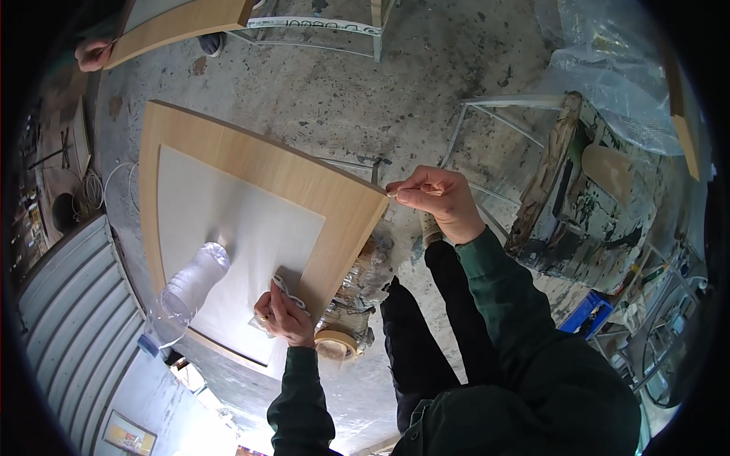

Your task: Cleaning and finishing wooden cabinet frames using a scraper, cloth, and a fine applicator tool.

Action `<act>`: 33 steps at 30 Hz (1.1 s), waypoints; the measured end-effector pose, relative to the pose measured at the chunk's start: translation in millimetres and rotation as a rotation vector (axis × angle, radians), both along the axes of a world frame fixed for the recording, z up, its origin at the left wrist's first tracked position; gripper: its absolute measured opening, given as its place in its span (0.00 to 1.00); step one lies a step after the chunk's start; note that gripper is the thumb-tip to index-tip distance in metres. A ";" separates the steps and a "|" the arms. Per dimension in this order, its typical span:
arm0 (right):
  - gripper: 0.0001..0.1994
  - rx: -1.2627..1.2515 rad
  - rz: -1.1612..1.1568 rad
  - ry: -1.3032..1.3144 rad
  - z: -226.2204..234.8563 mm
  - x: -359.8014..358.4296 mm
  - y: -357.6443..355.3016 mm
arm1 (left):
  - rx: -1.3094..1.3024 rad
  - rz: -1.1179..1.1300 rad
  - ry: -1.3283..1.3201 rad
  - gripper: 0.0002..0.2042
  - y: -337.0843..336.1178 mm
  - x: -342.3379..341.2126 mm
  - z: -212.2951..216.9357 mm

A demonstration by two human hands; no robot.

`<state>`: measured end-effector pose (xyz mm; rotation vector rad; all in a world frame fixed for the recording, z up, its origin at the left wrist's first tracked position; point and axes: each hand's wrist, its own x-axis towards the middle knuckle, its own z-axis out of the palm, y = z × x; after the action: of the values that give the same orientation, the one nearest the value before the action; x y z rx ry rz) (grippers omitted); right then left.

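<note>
The left hand [285, 313] presses a crumpled white rag [287, 292] flat on the pale sheet [228, 251] that lies over the wooden panel [304, 178], near the panel's lower right corner, fingers closed down over the cloth. The right hand [439, 199] is raised off the panel's right corner, thumb and fingertips pinched narrow on something too small to make out (perhaps a strip or an edge of film; I cannot tell). A clear plastic bottle [190, 287] lies on the sheet to the left of the rag, and a roll of tape [336, 343] sits just beside the left wrist, below the panel's edge. To do this well, I judge the rag hand should keep firm, even pressure so the sheet stays put while the pinching hand works, and wiping strokes should run outward toward the sheet's edge rather than back across it. The bottle looks liable to roll, so strokes are best kept short of it. Another person's hand [93, 55] holds a second board [179, 26] at the upper left, well apart.
</note>
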<state>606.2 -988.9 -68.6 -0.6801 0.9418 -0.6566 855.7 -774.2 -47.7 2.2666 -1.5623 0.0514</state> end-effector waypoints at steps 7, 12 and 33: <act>0.04 -0.037 0.049 0.017 3.3 1.6 -8.3 | 0.002 -0.001 -0.005 0.16 2.2 1.6 -3.0; 0.05 -0.068 0.058 0.011 3.6 4.7 -11.0 | -0.006 0.004 -0.025 0.16 3.6 3.8 -4.7; 0.03 -0.104 0.165 0.050 4.3 -0.7 -14.5 | 0.016 0.017 -0.017 0.13 3.3 1.9 -4.0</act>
<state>605.5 -1003.4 -64.3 -0.8608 0.8915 -0.5474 857.5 -770.9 -51.7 2.2972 -1.5572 0.0634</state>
